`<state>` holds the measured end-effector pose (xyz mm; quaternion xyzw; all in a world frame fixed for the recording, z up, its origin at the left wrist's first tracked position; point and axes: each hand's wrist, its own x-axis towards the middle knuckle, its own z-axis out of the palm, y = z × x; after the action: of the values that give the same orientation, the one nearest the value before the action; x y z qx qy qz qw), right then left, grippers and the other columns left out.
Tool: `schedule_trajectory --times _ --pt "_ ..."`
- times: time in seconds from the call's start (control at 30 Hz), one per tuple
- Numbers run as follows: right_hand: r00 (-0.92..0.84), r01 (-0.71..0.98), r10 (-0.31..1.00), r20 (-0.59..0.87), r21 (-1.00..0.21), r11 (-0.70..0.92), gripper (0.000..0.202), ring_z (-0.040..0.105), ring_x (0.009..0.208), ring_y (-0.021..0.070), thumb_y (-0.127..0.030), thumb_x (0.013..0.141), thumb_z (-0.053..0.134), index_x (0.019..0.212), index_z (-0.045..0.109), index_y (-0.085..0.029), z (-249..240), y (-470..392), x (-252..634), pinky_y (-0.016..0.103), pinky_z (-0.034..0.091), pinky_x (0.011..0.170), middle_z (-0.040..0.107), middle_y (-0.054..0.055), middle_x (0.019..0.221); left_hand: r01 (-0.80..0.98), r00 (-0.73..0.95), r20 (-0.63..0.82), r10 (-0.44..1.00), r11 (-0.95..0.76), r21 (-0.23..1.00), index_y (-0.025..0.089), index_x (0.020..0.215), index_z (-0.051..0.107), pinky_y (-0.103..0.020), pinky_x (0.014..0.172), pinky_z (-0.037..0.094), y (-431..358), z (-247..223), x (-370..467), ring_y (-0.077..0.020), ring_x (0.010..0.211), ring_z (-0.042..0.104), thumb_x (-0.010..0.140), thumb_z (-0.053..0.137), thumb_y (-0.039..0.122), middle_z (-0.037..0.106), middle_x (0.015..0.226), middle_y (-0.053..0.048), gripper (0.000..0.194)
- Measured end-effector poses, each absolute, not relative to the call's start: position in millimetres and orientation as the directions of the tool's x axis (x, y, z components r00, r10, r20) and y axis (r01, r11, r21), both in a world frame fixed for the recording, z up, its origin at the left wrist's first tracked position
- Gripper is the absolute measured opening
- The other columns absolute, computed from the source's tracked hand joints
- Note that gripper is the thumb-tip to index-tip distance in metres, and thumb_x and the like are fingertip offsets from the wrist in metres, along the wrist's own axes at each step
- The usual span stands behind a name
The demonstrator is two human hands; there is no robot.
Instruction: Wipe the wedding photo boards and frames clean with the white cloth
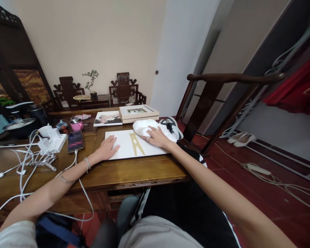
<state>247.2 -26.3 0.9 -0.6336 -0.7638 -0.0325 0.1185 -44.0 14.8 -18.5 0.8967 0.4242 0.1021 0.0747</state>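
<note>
A white board [121, 144] lies flat near the table's front edge. On its face is a gold shape [136, 145] with two long legs, like a pair of trousers. My left hand [109, 148] rests on the board's left side, fingers stretched out and holding nothing. At the board's right end sits a soft white fluffy bundle [142, 126], partly covering it. My right hand [157, 137] lies over this bundle with its fingers apart; whether the fingertips grip any of it does not show.
Behind the board are a framed picture box [139, 113] and a flat picture [103, 119]. Black-and-white shoes [172, 126] stand right of the bundle, near a wooden chair [209, 103]. Leftward lie a phone [75, 141], a pink cup [76, 124], and a power strip [57, 142] with tangled cables.
</note>
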Motion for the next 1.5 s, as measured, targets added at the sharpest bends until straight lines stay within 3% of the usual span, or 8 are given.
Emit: schedule_trajectory --times 0.2,0.37,0.53,0.77,1.03,1.23,1.4,1.5 --pt "-0.279 0.952 0.930 0.241 -0.061 0.301 0.037 0.029 0.140 0.0310 -0.040 0.095 0.038 0.093 0.064 -0.014 -1 -91 247 0.056 0.018 0.111 0.054 0.023 0.133 0.762 0.605 0.098 0.790 -0.610 0.216 0.007 0.142 0.034 -0.042 0.117 0.016 12 -16 -42 -0.0269 0.145 0.016 0.092 0.027 0.052 0.024 0.155 -0.017 0.068" --pt "-0.357 0.907 0.920 0.164 -0.176 0.383 0.039 0.036 0.135 0.0322 -0.050 0.092 0.040 0.080 0.061 -0.020 15 -147 260 0.048 0.029 0.110 0.048 0.017 0.142 0.746 0.608 0.127 0.784 -0.618 0.249 0.009 0.142 0.035 -0.040 0.118 0.015 14 -22 -43 -0.0257 0.145 0.016 0.092 0.027 0.054 0.025 0.155 -0.015 0.067" --pt "-0.325 0.915 0.942 0.081 -0.226 0.335 0.040 0.050 0.122 0.0331 -0.054 0.090 0.040 0.085 0.062 -0.021 22 -123 268 0.043 0.040 0.102 0.053 0.013 0.137 0.740 0.613 0.124 0.780 -0.622 0.256 0.008 0.142 0.035 -0.041 0.118 0.015 15 -22 -44 -0.0267 0.145 0.016 0.092 0.027 0.055 0.024 0.155 -0.016 0.069" --pt "-0.201 0.966 0.961 0.192 -0.126 0.227 0.037 0.030 0.138 0.0329 -0.040 0.094 0.038 0.104 0.061 -0.013 5 -37 250 0.055 0.021 0.109 0.055 0.022 0.132 0.736 0.624 0.115 0.773 -0.630 0.248 0.009 0.142 0.035 -0.044 0.117 0.017 11 -17 -45 -0.0275 0.145 0.016 0.092 0.027 0.053 0.024 0.155 -0.017 0.067" --pt "-0.292 0.942 0.918 0.266 -0.087 0.325 0.029 0.037 0.135 0.0326 -0.034 0.092 0.040 0.086 0.061 -0.016 -2 -96 251 0.055 0.024 0.108 0.056 0.023 0.130 0.740 0.614 0.121 0.780 -0.622 0.257 0.008 0.142 0.035 -0.044 0.117 0.017 10 -18 -44 -0.0272 0.145 0.017 0.092 0.027 0.052 0.024 0.155 -0.017 0.066" --pt "-0.359 0.893 0.899 0.251 -0.189 0.409 0.028 0.043 0.130 0.0314 -0.039 0.091 0.041 0.077 0.058 -0.021 0 -162 270 0.049 0.033 0.107 0.048 0.016 0.141 0.738 0.615 0.114 0.780 -0.621 0.264 0.007 0.142 0.034 -0.045 0.117 0.016 11 -18 -42 -0.0277 0.145 0.015 0.092 0.028 0.052 0.023 0.155 -0.017 0.067" --pt "-0.336 0.905 0.913 0.233 -0.188 0.381 0.034 0.046 0.125 0.0314 -0.045 0.092 0.039 0.084 0.060 -0.019 5 -117 270 0.046 0.036 0.104 0.049 0.017 0.139 0.740 0.610 0.115 0.784 -0.616 0.270 0.007 0.142 0.035 -0.044 0.117 0.017 11 -18 -43 -0.0280 0.145 0.016 0.092 0.029 0.052 0.024 0.155 -0.018 0.067" --pt "-0.317 0.931 0.922 0.224 -0.113 0.348 0.032 0.052 0.115 0.0307 -0.041 0.093 0.037 0.088 0.060 -0.018 9 -68 260 0.045 0.037 0.098 0.060 0.017 0.123 0.729 0.615 0.135 0.777 -0.626 0.276 0.009 0.141 0.037 -0.044 0.116 0.018 11 -18 -44 -0.0278 0.145 0.017 0.091 0.029 0.053 0.025 0.155 -0.017 0.067"
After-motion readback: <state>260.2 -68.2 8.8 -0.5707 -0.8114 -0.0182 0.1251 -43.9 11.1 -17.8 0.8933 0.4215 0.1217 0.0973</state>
